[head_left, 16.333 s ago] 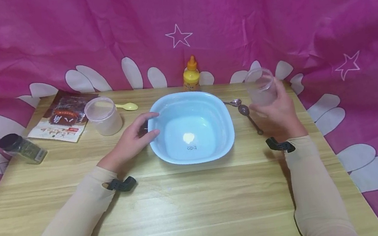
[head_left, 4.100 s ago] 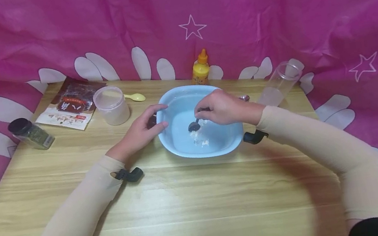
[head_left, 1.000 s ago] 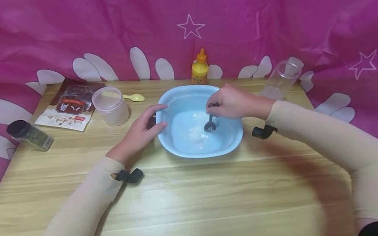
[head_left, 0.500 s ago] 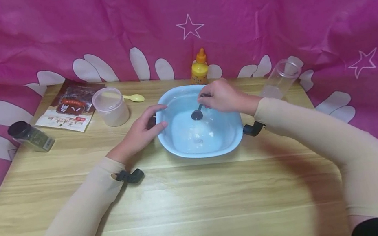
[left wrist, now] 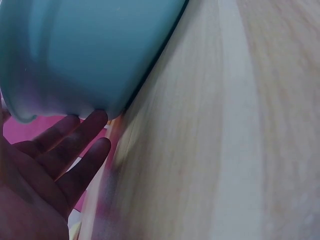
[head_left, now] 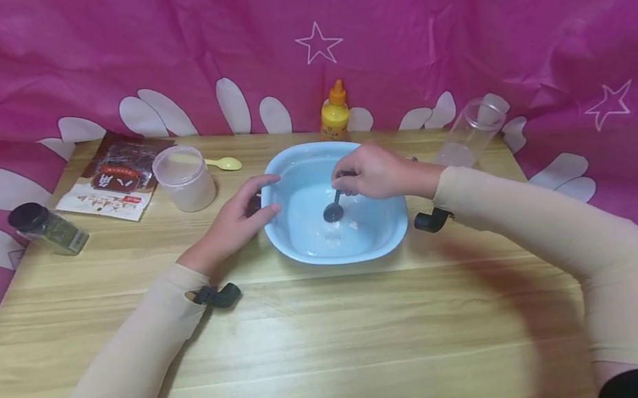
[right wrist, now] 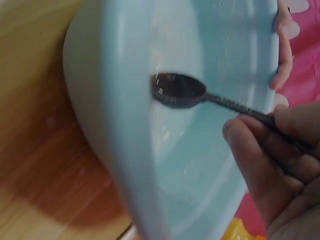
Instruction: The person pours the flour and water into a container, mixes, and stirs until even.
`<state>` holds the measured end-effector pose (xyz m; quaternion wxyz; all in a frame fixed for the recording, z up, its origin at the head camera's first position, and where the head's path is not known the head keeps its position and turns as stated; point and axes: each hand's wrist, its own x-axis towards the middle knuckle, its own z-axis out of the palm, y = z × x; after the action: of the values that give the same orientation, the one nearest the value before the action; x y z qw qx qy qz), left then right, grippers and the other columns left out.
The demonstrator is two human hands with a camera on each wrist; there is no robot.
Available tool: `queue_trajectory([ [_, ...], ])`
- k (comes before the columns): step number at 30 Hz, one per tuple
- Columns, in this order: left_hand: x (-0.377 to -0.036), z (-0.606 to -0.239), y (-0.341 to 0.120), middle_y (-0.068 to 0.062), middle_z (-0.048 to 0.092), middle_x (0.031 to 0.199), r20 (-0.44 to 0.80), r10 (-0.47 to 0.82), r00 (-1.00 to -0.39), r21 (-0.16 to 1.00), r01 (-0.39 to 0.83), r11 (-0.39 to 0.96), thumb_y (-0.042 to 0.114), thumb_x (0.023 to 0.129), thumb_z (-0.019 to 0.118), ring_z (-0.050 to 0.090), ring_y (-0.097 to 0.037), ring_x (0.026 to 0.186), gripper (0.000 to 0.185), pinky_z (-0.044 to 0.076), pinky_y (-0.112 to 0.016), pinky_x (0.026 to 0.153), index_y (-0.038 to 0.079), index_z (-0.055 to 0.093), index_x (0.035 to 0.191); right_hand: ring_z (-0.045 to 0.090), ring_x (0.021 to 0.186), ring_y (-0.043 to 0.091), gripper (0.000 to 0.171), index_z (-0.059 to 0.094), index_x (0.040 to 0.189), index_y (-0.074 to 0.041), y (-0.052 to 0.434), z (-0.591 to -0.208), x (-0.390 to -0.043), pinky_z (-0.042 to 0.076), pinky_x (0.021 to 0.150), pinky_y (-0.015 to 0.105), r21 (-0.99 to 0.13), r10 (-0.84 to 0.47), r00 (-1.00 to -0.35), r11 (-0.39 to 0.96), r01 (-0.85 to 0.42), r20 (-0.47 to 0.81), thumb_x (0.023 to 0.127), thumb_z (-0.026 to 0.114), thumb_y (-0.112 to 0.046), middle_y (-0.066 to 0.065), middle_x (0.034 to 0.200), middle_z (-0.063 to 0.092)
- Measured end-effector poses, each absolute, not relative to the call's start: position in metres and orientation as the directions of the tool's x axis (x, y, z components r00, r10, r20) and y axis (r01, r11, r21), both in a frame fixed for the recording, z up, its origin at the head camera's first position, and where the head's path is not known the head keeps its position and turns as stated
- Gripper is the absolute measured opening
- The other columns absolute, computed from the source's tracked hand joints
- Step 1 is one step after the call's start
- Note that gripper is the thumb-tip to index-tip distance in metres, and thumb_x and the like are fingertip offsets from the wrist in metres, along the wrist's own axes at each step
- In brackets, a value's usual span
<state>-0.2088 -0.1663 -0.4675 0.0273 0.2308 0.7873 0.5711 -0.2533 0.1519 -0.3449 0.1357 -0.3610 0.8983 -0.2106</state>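
Note:
A light blue plastic basin (head_left: 308,246) stands on the table with pale glinting patches on its inner bottom. My left hand (head_left: 231,225) holds its left rim, thumb and index fingertips over the edge; in the left wrist view the other fingers (left wrist: 82,170) stretch toward the outer wall, tips right at it. With thumb and fingers, my right hand (head_left: 374,173) pinches the handle of a dark measuring spoon (right wrist: 180,91). The spoon's round bowl hangs inside the basin, its hollow facing up and shiny, and the handle slants up to the hand.
Left of the basin are a clear tub (head_left: 186,182), a yellow spoon (head_left: 226,164), a brown-and-white packet (head_left: 115,179) and a black-capped spice jar (head_left: 51,229). A yellow squeeze bottle (head_left: 333,114) stands behind it. At right, a clear jar (head_left: 471,133) is partly behind the forearm.
Over the last second the right hand shifts the spoon left inside the basin, up and then down again. Earlier, that hand held the clear jar and the spoon lay on the table. Left hand stays.

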Motion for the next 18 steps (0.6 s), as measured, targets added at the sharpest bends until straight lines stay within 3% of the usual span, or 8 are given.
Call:
queue_trajectory([
  [5, -0.210, -0.467, -0.167, -0.009, 0.055, 0.163, 0.214, 0.401, -0.891, 0.913, 0.329, 0.242, 0.023, 0.111, 0.071, 0.065, -0.034, 0.136, 0.055, 0.056, -0.055, 0.112, 0.017, 0.053, 0.163, 0.065, 0.073, 0.016, 0.014, 0.086, 0.104, -0.010, 0.157, -0.343, -0.254, 0.052, 0.067, 0.032, -0.419, -0.684, -0.726, 0.682, -0.599, -0.075, 0.107, 0.075, -0.017, -0.003, 0.079, 0.074],
  [12, -0.210, -0.467, -0.169, -0.009, 0.055, 0.162, 0.223, 0.393, -0.892, 0.913, 0.332, 0.236, 0.021, 0.111, 0.071, 0.066, -0.034, 0.134, 0.055, 0.057, -0.055, 0.110, 0.017, 0.053, 0.162, 0.064, 0.076, 0.017, 0.017, 0.086, 0.108, -0.009, 0.145, -0.342, -0.252, 0.053, 0.070, 0.034, -0.483, -0.716, -0.689, 0.645, -0.592, -0.111, 0.109, 0.073, -0.021, -0.003, 0.080, 0.073],
  [18, -0.210, -0.468, -0.167, -0.010, 0.055, 0.162, 0.219, 0.402, -0.889, 0.912, 0.333, 0.240, 0.022, 0.111, 0.070, 0.066, -0.034, 0.134, 0.055, 0.057, -0.053, 0.111, 0.017, 0.053, 0.163, 0.065, 0.071, 0.018, 0.017, 0.085, 0.109, -0.005, 0.151, -0.348, -0.265, 0.049, 0.064, 0.031, -0.411, -0.632, -0.775, 0.709, -0.573, -0.011, 0.108, 0.074, -0.017, 0.000, 0.078, 0.075],
])
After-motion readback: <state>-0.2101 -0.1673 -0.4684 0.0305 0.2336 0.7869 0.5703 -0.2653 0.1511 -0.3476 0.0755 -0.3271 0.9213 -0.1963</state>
